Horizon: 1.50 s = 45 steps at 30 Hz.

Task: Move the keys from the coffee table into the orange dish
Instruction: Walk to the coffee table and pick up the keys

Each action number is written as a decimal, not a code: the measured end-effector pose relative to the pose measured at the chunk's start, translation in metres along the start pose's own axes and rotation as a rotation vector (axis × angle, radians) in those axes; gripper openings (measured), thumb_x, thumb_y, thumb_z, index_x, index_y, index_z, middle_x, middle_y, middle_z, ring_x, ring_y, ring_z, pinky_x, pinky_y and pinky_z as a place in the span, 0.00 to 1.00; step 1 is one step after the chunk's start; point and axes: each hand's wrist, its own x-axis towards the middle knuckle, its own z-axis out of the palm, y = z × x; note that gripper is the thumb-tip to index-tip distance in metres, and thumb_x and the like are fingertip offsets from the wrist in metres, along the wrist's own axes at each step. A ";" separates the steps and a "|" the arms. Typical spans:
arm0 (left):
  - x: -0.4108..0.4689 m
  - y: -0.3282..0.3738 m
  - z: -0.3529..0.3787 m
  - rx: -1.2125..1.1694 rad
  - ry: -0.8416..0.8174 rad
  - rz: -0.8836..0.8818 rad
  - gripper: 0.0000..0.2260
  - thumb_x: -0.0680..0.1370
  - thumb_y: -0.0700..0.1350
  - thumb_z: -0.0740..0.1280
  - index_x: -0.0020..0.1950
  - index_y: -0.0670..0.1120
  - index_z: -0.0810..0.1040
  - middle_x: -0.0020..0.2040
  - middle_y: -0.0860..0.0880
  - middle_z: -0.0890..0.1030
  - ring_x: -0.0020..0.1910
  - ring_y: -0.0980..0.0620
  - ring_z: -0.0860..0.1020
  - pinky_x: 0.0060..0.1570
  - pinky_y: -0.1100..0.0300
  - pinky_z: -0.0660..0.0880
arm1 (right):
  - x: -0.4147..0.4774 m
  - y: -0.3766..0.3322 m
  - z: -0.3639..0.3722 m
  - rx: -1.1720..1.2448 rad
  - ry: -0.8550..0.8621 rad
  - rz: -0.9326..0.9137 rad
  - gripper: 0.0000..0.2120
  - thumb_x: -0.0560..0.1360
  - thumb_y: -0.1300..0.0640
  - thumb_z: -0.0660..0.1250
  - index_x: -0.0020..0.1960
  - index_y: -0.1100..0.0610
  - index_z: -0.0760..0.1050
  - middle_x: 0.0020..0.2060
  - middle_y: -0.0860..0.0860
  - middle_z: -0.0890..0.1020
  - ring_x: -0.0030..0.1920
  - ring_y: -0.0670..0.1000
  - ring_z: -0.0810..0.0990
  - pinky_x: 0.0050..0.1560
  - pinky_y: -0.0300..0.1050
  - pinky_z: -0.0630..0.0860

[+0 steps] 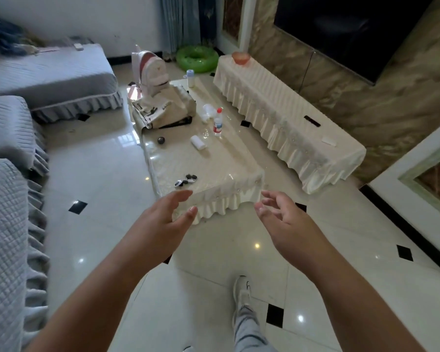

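Black keys (186, 180) lie at the desk's (229, 171) near left corner, their cluster slanting across it, just ahead of the left hand (160, 224), the nearer one. That hand and the right hand (285, 224) hold nothing, fingers (181, 195) relaxed; the orange dish (241, 57) stands well apart.

Near the desk's (215, 168) front left corner, keys (186, 180) in a small dark cluster. Just before the desk's front edge, left grip (163, 222) hovering, fingers loosely spread, holding nothing. Off the desk's front right corner, right grip (282, 224), fingers relaxed, bare. Well beyond the desk's far right side, orange dish (241, 57) atop a draped cabinet (277, 110). At mid-desk, bottle (217, 122) upright, white roll (198, 142) just nearer
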 end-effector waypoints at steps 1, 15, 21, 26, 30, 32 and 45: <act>0.011 0.001 0.001 0.005 0.005 -0.007 0.19 0.77 0.63 0.61 0.67 0.64 0.71 0.66 0.63 0.74 0.63 0.64 0.71 0.61 0.58 0.70 | 0.016 0.000 -0.001 0.005 -0.013 -0.014 0.23 0.78 0.37 0.58 0.71 0.42 0.66 0.65 0.41 0.74 0.63 0.44 0.74 0.63 0.51 0.71; 0.171 0.030 0.003 0.046 0.243 -0.197 0.20 0.78 0.62 0.61 0.70 0.65 0.66 0.63 0.67 0.69 0.59 0.66 0.68 0.51 0.66 0.66 | 0.278 -0.034 -0.019 0.004 -0.310 -0.186 0.23 0.78 0.39 0.59 0.72 0.44 0.65 0.65 0.42 0.75 0.61 0.48 0.75 0.60 0.55 0.74; 0.202 0.017 -0.005 0.000 0.309 -0.302 0.20 0.78 0.60 0.61 0.70 0.64 0.67 0.65 0.66 0.71 0.61 0.67 0.68 0.48 0.73 0.63 | 0.337 -0.049 0.005 -0.026 -0.428 -0.205 0.23 0.78 0.39 0.60 0.71 0.44 0.67 0.63 0.42 0.76 0.62 0.46 0.75 0.63 0.55 0.72; 0.248 -0.011 -0.026 -0.010 0.311 -0.321 0.20 0.78 0.61 0.61 0.70 0.64 0.68 0.67 0.63 0.72 0.63 0.65 0.70 0.51 0.69 0.65 | 0.386 -0.069 0.034 -0.101 -0.475 -0.227 0.24 0.78 0.37 0.59 0.72 0.43 0.65 0.64 0.41 0.74 0.60 0.46 0.76 0.61 0.54 0.73; 0.295 -0.032 -0.047 -0.039 0.273 -0.313 0.20 0.77 0.63 0.60 0.68 0.66 0.67 0.66 0.65 0.72 0.56 0.70 0.71 0.48 0.71 0.64 | 0.421 -0.085 0.049 -0.138 -0.437 -0.215 0.25 0.78 0.37 0.59 0.72 0.43 0.64 0.65 0.41 0.74 0.57 0.44 0.75 0.61 0.51 0.73; 0.322 -0.043 -0.058 -0.045 0.240 -0.312 0.20 0.77 0.63 0.60 0.69 0.66 0.67 0.67 0.65 0.72 0.54 0.73 0.69 0.49 0.69 0.65 | 0.440 -0.091 0.057 -0.187 -0.408 -0.213 0.25 0.78 0.38 0.59 0.73 0.44 0.64 0.66 0.42 0.73 0.54 0.43 0.74 0.59 0.47 0.71; 0.456 -0.084 -0.071 0.026 0.203 -0.317 0.19 0.78 0.60 0.61 0.69 0.63 0.68 0.66 0.63 0.71 0.52 0.67 0.70 0.62 0.52 0.69 | 0.553 -0.077 0.110 -0.273 -0.443 -0.138 0.26 0.79 0.39 0.60 0.74 0.46 0.63 0.67 0.44 0.72 0.51 0.42 0.72 0.58 0.45 0.69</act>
